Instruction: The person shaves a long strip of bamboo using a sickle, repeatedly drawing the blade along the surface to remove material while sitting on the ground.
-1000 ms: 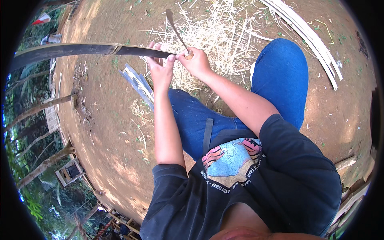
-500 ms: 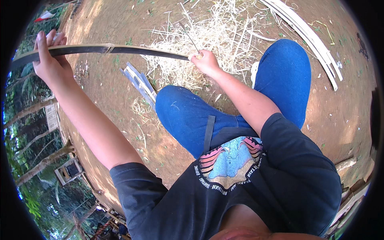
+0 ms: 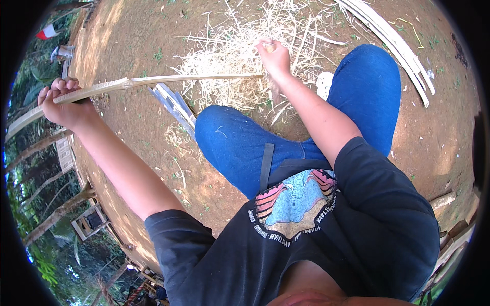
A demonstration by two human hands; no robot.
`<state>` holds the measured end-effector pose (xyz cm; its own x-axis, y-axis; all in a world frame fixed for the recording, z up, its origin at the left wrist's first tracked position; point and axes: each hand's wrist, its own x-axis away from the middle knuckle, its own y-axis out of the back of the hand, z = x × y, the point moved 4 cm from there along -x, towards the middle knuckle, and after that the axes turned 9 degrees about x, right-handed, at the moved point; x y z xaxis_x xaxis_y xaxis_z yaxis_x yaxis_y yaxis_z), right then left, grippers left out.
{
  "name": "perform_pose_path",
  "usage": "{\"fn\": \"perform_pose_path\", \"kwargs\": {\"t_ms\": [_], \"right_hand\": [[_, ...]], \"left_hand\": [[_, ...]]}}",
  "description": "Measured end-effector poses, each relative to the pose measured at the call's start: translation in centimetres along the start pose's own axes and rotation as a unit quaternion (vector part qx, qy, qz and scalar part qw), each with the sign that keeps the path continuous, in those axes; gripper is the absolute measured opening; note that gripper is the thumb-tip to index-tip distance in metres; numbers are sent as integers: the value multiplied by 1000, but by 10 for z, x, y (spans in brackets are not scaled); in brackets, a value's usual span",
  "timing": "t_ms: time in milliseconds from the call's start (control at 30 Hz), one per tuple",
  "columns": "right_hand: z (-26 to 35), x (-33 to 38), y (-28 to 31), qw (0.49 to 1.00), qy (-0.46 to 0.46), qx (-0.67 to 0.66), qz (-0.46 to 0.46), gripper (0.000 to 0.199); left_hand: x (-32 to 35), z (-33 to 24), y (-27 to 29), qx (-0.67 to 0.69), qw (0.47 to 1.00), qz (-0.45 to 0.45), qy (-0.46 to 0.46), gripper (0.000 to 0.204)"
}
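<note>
My left hand point(image 3: 65, 104) is wrapped round a long bamboo strip point(image 3: 104, 86), which has a raised node along its length. The strip's pale face shows, and its thin end reaches right to just beside my right hand point(image 3: 275, 60). That hand is closed round the light-coloured handle of a knife; the knife's blade point(image 3: 275, 93) is blurred and points back toward me, close to the strip's end. Whether blade and strip touch, I cannot tell. A heap of pale bamboo shavings point(image 3: 219, 64) lies on the ground beneath.
Split strips point(image 3: 173, 109) lie by my left knee point(image 3: 224, 132). Several long pale strips point(image 3: 393, 43) rest on the earth point(image 3: 122, 153) beyond my right knee point(image 3: 365, 92). Logs and a wooden frame point(image 3: 91, 223) stand at the left among plants.
The bamboo strip has turned from its dark face to its pale one. My right hand has moved up and right, off the strip's end, and the knife blade has swung round toward me.
</note>
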<state>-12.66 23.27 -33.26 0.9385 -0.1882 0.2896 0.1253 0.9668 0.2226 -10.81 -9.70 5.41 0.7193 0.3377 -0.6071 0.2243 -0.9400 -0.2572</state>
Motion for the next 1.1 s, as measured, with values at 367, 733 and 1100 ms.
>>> {"fn": "perform_pose_path", "kwargs": {"t_ms": [367,733,1100], "right_hand": [[93,129,-81,917,212,-65,330,42],[-93,55,-77,905,14,227,360,37],[107,135,-77,877,252,-63,405,23]], "left_hand": [[-7,15,-15,-211,948,-220,-91,59],[-8,8,13,-145,966,-201,-76,11],[-32,10,48,-132,974,-180,-46,10]]}}
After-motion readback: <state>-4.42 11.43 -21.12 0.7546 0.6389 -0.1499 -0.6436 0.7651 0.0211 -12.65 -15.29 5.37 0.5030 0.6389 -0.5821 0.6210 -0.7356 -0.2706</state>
